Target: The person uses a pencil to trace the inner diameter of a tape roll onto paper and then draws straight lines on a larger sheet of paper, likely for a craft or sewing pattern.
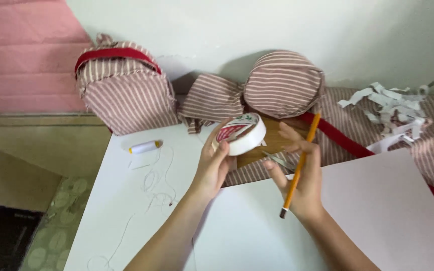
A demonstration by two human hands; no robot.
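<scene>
While the head camera looks down over a white table (121,200), the left hand (212,168) is curled around a roll of white tape (241,133), with the fingers closed on its rim and the thumb pressed against the lower side. The roll is lifted clear of the table and tilted, so its red-and-white printed core faces up and to the left. The right hand (302,175) is just beside it, to the right and slightly lower, not touching the roll. It holds an orange pencil (300,165) loosely across the palm; the fingers are partly spread and reach toward the tape, and the pencil's dark tip points down toward the wrist while the other end rises past the fingertips.

Under the right hand lies a large white sheet (377,211). A pair of scissors (280,160) rests between the two hands, on a brown board (272,140). A spool of white thread (145,146) sits well to the left of the tape, loose thread trailing over the table. Behind the hands stand a striped backpack (124,90) with red trim, a rounded striped fabric piece (283,83), and a heap of white paper scraps (393,108) on striped cloth at the right.
</scene>
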